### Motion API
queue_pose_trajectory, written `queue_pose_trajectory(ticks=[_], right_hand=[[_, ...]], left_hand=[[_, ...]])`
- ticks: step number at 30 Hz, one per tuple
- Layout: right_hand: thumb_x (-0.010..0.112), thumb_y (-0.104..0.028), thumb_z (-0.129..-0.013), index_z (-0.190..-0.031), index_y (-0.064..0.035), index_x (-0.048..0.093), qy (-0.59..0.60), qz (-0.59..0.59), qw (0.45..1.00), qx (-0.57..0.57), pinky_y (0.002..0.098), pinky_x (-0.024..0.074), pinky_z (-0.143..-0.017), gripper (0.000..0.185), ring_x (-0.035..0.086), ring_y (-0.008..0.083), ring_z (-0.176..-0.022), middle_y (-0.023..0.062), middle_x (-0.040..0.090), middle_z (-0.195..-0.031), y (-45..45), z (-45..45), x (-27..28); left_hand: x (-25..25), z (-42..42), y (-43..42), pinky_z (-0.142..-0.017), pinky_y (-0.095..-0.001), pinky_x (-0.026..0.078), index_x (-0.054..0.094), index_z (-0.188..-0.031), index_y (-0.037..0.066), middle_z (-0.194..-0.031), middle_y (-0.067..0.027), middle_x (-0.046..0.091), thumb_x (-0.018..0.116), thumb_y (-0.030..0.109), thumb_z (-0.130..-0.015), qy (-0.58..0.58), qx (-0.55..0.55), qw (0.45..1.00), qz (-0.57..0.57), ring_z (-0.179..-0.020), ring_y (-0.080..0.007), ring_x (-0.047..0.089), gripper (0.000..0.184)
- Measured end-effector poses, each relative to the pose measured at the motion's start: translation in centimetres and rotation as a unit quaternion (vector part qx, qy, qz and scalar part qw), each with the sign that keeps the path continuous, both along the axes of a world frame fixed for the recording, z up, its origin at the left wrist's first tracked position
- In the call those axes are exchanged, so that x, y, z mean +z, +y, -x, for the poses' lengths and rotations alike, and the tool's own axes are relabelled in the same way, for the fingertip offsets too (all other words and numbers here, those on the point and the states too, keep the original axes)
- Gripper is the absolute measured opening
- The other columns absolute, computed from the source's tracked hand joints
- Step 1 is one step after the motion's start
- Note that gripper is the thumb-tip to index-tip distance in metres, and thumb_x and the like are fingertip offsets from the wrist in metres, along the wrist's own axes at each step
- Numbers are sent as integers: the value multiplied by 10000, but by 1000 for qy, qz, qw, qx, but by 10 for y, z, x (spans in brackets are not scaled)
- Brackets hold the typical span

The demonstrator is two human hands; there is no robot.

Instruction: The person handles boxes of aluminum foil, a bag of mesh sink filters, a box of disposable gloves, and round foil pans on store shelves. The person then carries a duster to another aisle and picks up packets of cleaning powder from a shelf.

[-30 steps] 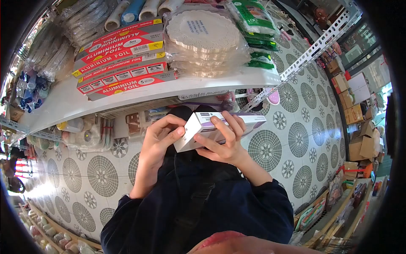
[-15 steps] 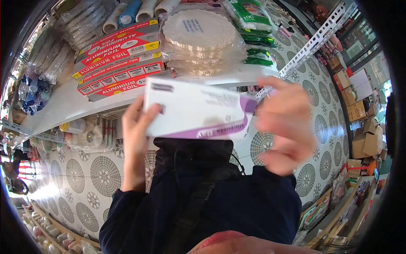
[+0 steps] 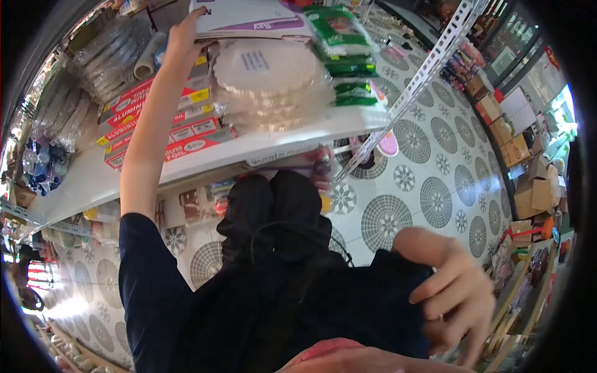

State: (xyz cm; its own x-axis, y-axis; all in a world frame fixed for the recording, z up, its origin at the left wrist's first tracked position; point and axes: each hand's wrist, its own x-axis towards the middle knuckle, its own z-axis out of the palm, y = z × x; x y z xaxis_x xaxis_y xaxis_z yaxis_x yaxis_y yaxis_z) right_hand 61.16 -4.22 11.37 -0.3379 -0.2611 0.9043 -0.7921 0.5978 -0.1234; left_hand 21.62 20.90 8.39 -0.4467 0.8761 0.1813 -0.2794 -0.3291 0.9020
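A white and purple box [image 3: 249, 23] is at the top of the view, over the back of the shelf behind the stacked paper doilies [image 3: 267, 74]. My left hand [image 3: 185, 34] grips its left end, with my arm stretched across the red aluminium foil boxes [image 3: 127, 115]. Near my chest at the lower right is my right hand [image 3: 451, 289], apart from the box, fingers loosely curled and spread with nothing visible in them.
Green packets [image 3: 339, 37] lie right of the doilies on the white shelf [image 3: 298, 138]. A perforated metal post [image 3: 429, 62] rises at the shelf's right corner. Plastic-wrapped goods [image 3: 102, 62] sit at the left. Cardboard boxes [image 3: 533, 193] stand along the right side.
The box has moved up and away, from in front of my body to the back of the shelf, with my left hand. My right hand has let go and dropped to the lower right.
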Motion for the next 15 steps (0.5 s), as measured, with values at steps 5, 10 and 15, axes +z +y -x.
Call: queue_pose_trajectory(ticks=[5,10,15], right_hand=[[661,-114,-755,-913,19,721,-222,16,973,-62,254,366,-450,215,459,151,-470,45,503,-598,17,-30,-11],[724,-168,-711,-971,56,705,-151,251,930,-219,265,324,-403,343,429,131,-399,42,484,-526,19,-64,-81],[717,-143,-669,-1003,69,682,-184,395,821,-369,251,348,-440,397,469,100,-446,27,519,-533,23,-87,-107]], left_hand=[[-7,2,91,-706,-531,560,522,-1148,-74,-1108,-215,571,665,213,-826,23,60,996,58,-967,-378,611,454],[-12,-11,116,-788,-595,517,443,-1267,-8,-1239,-195,488,642,266,-859,-14,-49,989,137,-1041,-384,570,530],[-46,8,148,-859,-472,494,500,-1245,47,-1193,-154,556,586,346,-895,134,-99,963,211,-1069,-299,568,468]])
